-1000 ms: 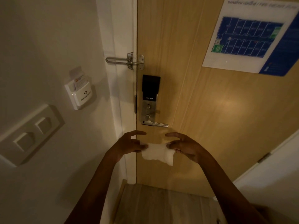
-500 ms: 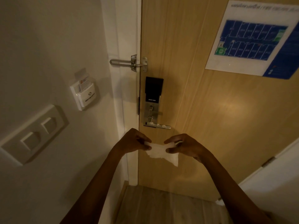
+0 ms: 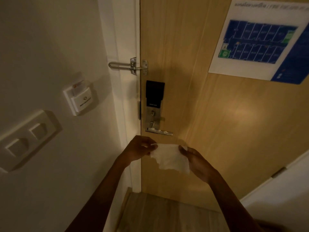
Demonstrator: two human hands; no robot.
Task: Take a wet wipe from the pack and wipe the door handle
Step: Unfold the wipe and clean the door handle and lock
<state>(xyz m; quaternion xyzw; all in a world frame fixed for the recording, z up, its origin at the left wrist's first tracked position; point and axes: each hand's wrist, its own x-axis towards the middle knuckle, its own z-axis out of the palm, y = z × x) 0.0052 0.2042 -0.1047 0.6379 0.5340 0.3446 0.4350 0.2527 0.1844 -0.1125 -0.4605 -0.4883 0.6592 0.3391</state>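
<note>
A hotel room entrance: key-card power holder (image 3: 80,97), electronic smart lock (image 3: 154,104), swing-bar door guard (image 3: 128,66), and evacuation floor plan (image 3: 260,42) on the wooden door (image 3: 209,123).

Both hands, left (image 3: 139,149) and right (image 3: 194,159), pinch a wet wipe (image 3: 169,158) below the door handle (image 3: 160,131).

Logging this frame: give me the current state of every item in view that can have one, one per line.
wet wipe: out of the pack, spread between both hands, not touching the handle
left hand: pinching the wipe's left edge
right hand: pinching the wipe's right edge
door handle: level, untouched
door: closed
swing bar guard: lies across from frame to door
key card holder: card inserted
</note>
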